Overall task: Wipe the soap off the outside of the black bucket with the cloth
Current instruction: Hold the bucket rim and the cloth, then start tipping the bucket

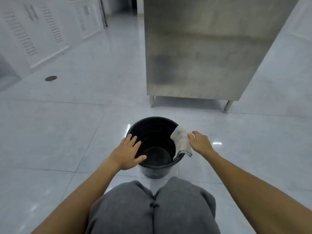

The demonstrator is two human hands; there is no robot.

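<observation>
The black bucket (156, 172) stands upright on the tiled floor just in front of my knees, empty inside, with a pale film on its near outer wall. A pale, grubby cloth (181, 141) hangs over the bucket's right rim. My right hand (200, 142) pinches the cloth's outer edge at the right side of the bucket. My left hand (129, 152) lies flat on the left rim with its fingers spread, thumb reaching over the opening.
A stainless steel cabinet (202, 56) on short legs stands right behind the bucket. White louvred cabinet doors (42, 31) line the far left. A round floor drain (51, 78) sits at the left. My grey-trousered knees (152, 208) are below the bucket.
</observation>
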